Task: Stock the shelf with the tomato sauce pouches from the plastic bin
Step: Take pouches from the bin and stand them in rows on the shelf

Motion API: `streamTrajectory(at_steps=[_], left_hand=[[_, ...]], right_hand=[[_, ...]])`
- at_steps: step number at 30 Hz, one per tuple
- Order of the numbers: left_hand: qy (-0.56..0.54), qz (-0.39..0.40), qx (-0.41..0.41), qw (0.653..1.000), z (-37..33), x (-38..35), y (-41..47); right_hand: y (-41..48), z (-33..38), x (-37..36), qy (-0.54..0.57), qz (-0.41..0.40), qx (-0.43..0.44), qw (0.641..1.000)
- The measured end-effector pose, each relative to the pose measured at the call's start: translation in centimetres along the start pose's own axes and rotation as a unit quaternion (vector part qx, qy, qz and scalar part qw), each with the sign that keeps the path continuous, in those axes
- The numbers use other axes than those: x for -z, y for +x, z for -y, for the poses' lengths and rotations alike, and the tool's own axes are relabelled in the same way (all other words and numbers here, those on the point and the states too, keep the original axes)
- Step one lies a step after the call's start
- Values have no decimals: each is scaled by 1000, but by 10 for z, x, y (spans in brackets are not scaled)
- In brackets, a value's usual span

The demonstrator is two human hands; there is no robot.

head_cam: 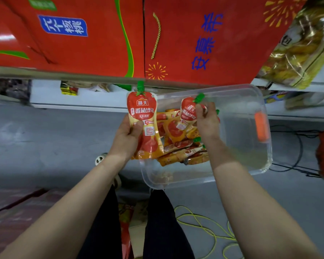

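Observation:
A clear plastic bin (238,165) sits on the grey floor below the shelf, holding several red-and-yellow tomato sauce pouches (181,150) with green caps. My left hand (126,139) grips one pouch (142,113) upright, just left of the bin's rim. My right hand (207,120) is inside the bin, pinching a second pouch (188,111) near its green cap and holding it above the pile. The white shelf (79,101) runs across the view behind the bin.
Large red gift boxes (195,38) stand on the shelf level above, with a yellow snack bag (303,49) at the right. A yellow-green cord (200,221) lies on the floor near my legs. The bin has an orange clip (261,127) on its right side.

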State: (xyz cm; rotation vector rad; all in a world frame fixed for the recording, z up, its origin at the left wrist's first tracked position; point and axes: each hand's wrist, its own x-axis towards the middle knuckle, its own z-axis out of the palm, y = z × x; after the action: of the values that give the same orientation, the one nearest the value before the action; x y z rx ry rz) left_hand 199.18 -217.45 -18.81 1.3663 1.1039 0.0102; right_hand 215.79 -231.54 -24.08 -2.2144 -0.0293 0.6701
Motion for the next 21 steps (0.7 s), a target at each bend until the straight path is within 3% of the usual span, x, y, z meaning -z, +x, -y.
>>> streamTrajectory(at_steps=[3,5,14,21], left_hand=[[1,0,-3,1000,6,4,2],[2,6,2,1000,10,8,3],[-46,-4,18,999,-3,36,-3],[-87,53,-47,994,-71,92,-37]], right_hand=[[2,-3,-20,199,11,-151,968],[-6,-8,-34,208,60,-191,957],[-46,11,-16,229,55,-132,963],[-114,99,10,282,22,-75,956]])
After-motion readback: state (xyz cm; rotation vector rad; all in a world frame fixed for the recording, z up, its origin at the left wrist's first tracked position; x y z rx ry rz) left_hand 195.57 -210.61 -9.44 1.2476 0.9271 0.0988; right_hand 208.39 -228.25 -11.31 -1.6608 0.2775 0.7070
